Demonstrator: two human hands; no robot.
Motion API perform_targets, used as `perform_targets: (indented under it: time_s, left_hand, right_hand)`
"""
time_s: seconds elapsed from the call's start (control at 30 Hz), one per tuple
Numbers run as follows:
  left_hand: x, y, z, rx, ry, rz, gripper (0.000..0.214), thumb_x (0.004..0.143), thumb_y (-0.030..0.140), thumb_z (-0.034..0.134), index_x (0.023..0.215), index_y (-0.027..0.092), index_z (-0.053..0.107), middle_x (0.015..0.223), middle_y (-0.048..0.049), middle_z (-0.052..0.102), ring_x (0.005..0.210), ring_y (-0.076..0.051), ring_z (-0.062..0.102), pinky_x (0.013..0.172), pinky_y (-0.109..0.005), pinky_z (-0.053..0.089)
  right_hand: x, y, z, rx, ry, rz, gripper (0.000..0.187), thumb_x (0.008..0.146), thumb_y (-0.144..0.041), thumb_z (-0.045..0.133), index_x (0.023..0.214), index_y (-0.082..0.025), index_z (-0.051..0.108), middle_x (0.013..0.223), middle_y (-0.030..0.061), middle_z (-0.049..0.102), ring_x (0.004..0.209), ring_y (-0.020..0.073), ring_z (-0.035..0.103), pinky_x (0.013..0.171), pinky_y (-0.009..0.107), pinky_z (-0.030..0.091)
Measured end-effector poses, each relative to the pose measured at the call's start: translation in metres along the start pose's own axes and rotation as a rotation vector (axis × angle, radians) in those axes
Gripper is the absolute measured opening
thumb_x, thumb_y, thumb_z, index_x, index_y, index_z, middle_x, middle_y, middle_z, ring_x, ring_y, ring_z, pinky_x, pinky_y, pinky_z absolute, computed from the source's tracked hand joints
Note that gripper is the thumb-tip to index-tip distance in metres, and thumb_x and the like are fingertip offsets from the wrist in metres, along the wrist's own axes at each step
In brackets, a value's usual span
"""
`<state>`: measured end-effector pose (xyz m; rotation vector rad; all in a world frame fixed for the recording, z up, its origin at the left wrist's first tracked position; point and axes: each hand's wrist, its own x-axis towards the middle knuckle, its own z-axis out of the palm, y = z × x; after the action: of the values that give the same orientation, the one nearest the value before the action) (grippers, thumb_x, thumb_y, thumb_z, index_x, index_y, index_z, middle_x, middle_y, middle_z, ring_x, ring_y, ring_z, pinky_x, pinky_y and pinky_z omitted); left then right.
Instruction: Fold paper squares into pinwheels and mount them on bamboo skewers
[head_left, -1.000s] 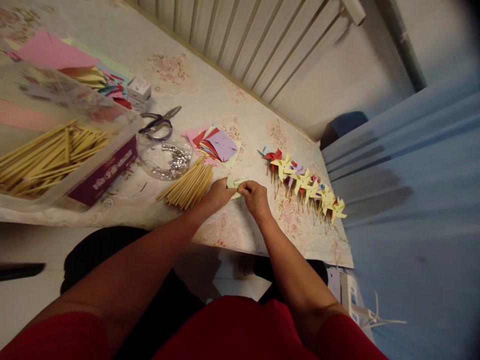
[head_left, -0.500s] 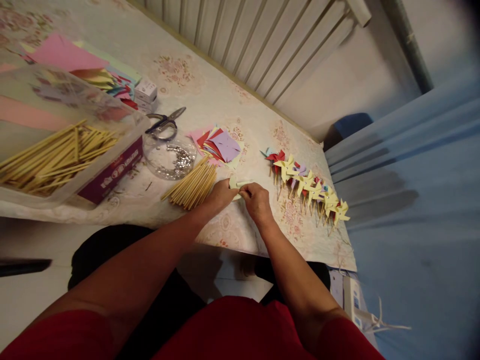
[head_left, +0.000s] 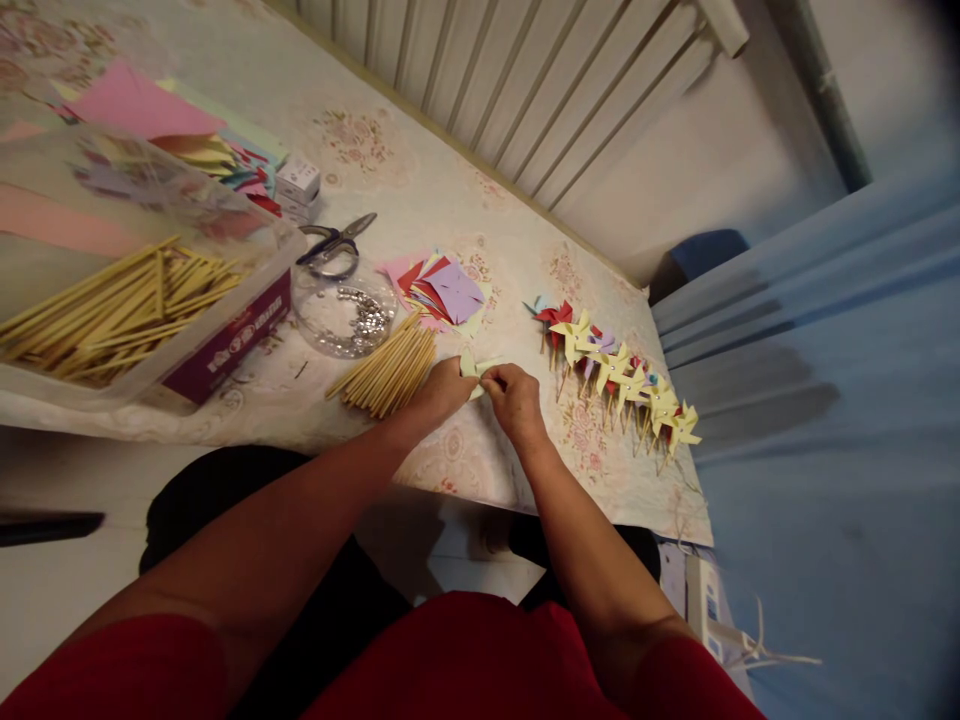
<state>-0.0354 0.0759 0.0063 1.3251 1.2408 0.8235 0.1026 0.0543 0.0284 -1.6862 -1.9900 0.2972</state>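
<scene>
At the centre of the frame, your left hand (head_left: pixel 445 386) and your right hand (head_left: pixel 516 400) both pinch one small pale-green piece of bent paper (head_left: pixel 469 364), probably so its folds do not open. Thin tan wooden sticks (head_left: pixel 386 365) lie fanned beside your left hand, seemingly for easy reach. At left, the clear plastic box (head_left: pixel 112 394) has a purple label (head_left: pixel 229 338); its white writing I cannot read.

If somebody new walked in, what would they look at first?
Probably the paper pinwheels, many of them yellow, in a slanting row on the right. Next, perhaps, the left hand and right hand in the middle, holding pale green paper. The clear box of yellowish sticks stands out at the left.
</scene>
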Motion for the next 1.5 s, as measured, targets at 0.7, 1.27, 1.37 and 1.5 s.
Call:
perform_targets:
  time_s: [0.7,1.27,1.37,1.5]
  left_hand:
    - [0.009,-0.014,0.007,-0.027,0.04,0.022,0.03,0.073,0.021,0.056,0.098,0.01,0.068,0.095,-0.0111,0.072,0.084,-0.019,0.064,0.07,-0.025,0.046]
    - [0.011,-0.014,0.008,-0.015,0.04,0.026,0.028,0.075,0.019,0.058,0.1,0.01,0.068,0.097,-0.0115,0.072,0.085,-0.019,0.064,0.071,-0.025,0.047]
    - [0.011,-0.013,0.008,-0.003,0.037,0.017,0.029,0.075,0.02,0.059,0.101,0.011,0.068,0.098,-0.0112,0.072,0.087,-0.019,0.064,0.072,-0.024,0.047]
    - [0.01,-0.012,0.007,-0.01,0.038,0.016,0.031,0.076,0.02,0.058,0.104,0.011,0.067,0.1,-0.0116,0.072,0.087,-0.019,0.065,0.074,-0.024,0.047]
  right_hand:
    - [0.007,0.002,0.007,0.15,-0.011,0.161,0.013,0.075,-0.022,0.054,0.063,-0.02,0.057,0.063,-0.0021,0.057,0.063,0.0143,0.05,0.064,0.026,0.039]
    - [0.011,0.002,0.002,0.014,-0.075,-0.066,0.014,0.077,-0.018,0.05,0.067,-0.019,0.06,0.071,0.0022,0.06,0.073,0.017,0.053,0.072,0.029,0.039]
    - [0.013,0.001,-0.002,-0.029,-0.104,-0.145,0.014,0.077,-0.018,0.049,0.069,-0.019,0.061,0.074,0.0039,0.06,0.078,0.0181,0.053,0.076,0.03,0.039]
    - [0.013,0.001,0.005,0.101,-0.062,0.134,0.012,0.073,-0.019,0.051,0.063,-0.019,0.057,0.065,-0.0007,0.058,0.066,0.0146,0.051,0.067,0.026,0.039]
